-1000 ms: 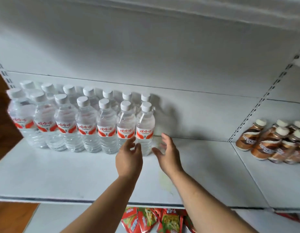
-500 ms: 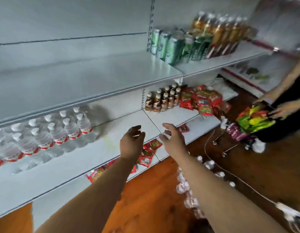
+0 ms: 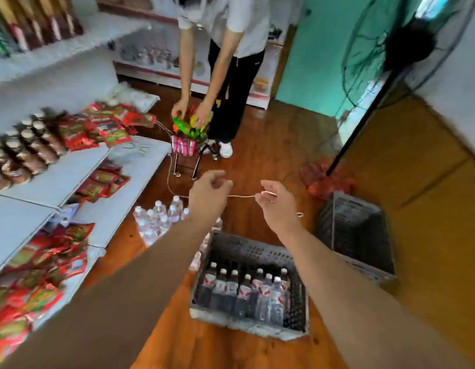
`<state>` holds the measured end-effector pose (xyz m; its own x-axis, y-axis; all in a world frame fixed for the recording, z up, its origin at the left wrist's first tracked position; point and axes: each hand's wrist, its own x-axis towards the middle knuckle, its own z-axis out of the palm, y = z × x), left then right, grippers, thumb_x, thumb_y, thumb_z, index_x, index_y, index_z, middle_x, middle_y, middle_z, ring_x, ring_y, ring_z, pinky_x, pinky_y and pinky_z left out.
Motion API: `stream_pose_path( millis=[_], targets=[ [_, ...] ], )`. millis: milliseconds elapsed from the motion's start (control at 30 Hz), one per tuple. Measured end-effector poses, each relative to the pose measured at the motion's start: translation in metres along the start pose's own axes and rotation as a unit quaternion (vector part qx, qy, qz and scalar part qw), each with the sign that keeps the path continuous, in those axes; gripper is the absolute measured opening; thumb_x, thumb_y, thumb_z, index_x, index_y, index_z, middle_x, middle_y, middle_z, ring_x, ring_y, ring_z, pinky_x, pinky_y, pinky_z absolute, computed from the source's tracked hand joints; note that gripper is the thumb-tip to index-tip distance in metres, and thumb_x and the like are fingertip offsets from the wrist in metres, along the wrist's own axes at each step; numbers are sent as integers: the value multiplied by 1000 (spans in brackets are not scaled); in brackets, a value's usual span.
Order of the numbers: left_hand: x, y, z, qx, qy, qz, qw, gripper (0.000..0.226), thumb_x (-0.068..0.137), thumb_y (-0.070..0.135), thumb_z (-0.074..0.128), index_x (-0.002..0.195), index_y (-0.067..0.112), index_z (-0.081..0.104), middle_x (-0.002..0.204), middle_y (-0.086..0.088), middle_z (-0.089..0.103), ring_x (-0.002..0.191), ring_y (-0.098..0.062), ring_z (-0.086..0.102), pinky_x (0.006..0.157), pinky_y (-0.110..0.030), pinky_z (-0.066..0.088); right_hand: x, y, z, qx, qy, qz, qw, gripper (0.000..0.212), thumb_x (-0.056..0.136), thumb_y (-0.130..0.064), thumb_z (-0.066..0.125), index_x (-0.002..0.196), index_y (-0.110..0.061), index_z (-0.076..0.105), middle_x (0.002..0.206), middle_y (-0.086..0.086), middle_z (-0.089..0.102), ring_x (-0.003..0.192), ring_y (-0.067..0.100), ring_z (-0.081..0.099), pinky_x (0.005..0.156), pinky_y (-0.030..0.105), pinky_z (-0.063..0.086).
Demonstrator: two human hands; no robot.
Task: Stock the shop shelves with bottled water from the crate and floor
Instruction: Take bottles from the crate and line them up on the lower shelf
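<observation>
A grey plastic crate (image 3: 253, 250) stands on the wooden floor below my arms, with a row of clear water bottles (image 3: 247, 291) with red-and-white labels upright in its near half. More water bottles (image 3: 158, 218) stand loose on the floor by the shelf unit, left of the crate. My left hand (image 3: 209, 193) and my right hand (image 3: 277, 203) hover side by side above the floor beyond the crate, fingers loosely curled and holding nothing. A thin cable on the floor shows between them. The shelf with stocked water is out of view.
White shelves (image 3: 58, 177) at left hold brown drink bottles (image 3: 20, 153) and red snack packs (image 3: 103, 127). Another person (image 3: 225, 65) bends over a small cart of snacks (image 3: 189, 134) ahead. A second grey crate (image 3: 356, 233) and a standing fan (image 3: 391, 51) are at right.
My view has swung from the water shelf round to the right and down to the floor. Both hands left the shelf and now hang over the floor near the crate, still holding nothing.
</observation>
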<state>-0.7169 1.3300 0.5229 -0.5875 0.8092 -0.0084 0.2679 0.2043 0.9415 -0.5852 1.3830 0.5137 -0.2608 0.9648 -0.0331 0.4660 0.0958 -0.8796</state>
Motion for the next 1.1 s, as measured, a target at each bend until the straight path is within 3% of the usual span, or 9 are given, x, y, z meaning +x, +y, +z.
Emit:
stream_pose_path(
  millis=[167,267,567,700,800,867,933,1000,1100],
  targets=[
    [-37,5,127,-4,-94,-35,995,30,89,24,59,118,18,60,108,4,61,105,-15,57,96,-33,46,-12,92,-104,-7,40,88,995,34,91,-13,55,126,-14,53,131,2,54,118,16,53,95,24,41],
    [-50,-4,175,17,-147,-70,987,29,91,24,57,119,20,58,108,9,57,103,-9,53,90,-27,44,-13,137,-132,-3,48,143,989,35,92,-13,55,127,-14,52,131,2,54,120,16,51,98,26,40],
    [-2,-97,271,103,-264,-159,946,31,91,23,57,121,14,58,109,-2,63,97,-20,58,89,-34,47,49,265,-94,67,16,298,952,37,91,-7,55,127,-5,49,129,10,53,124,24,48,104,41,42],
    [23,-175,319,146,-320,-222,909,28,93,22,55,120,16,56,100,3,57,89,-18,56,78,-29,44,71,348,-67,41,0,363,931,36,90,-9,56,125,-10,50,109,-3,51,108,19,54,97,33,43],
    [21,-240,354,135,-343,-279,887,4,91,9,56,91,13,57,89,1,55,90,-19,51,83,-22,39,78,423,-45,39,-4,407,913,38,88,-5,57,125,-11,51,105,-2,53,100,16,54,94,32,46],
    [11,-291,377,164,-348,-306,871,23,90,5,56,73,19,51,74,1,50,84,-19,47,83,-20,34,76,471,-25,33,-6,436,899,37,88,-4,57,124,-10,52,103,-2,53,96,15,52,94,34,46],
    [-2,-338,398,169,-341,-331,864,13,90,8,55,79,17,56,71,5,51,75,-18,49,67,-15,37,72,518,-2,28,-17,461,887,34,88,-4,55,122,-10,53,99,-3,52,91,14,51,86,29,47],
    [-13,-378,418,161,-340,-351,858,10,90,7,53,96,12,60,79,3,56,69,-9,50,54,-8,35,69,562,22,31,-23,489,871,31,90,-3,53,120,-9,55,93,-1,55,78,14,52,65,23,45],
    [-30,-442,448,138,-298,-417,848,26,90,5,53,114,9,60,102,-10,63,88,-18,58,68,-17,41,61,617,56,59,-28,537,841,37,90,1,49,123,-17,53,97,1,59,70,10,52,59,17,43]
  ],
)
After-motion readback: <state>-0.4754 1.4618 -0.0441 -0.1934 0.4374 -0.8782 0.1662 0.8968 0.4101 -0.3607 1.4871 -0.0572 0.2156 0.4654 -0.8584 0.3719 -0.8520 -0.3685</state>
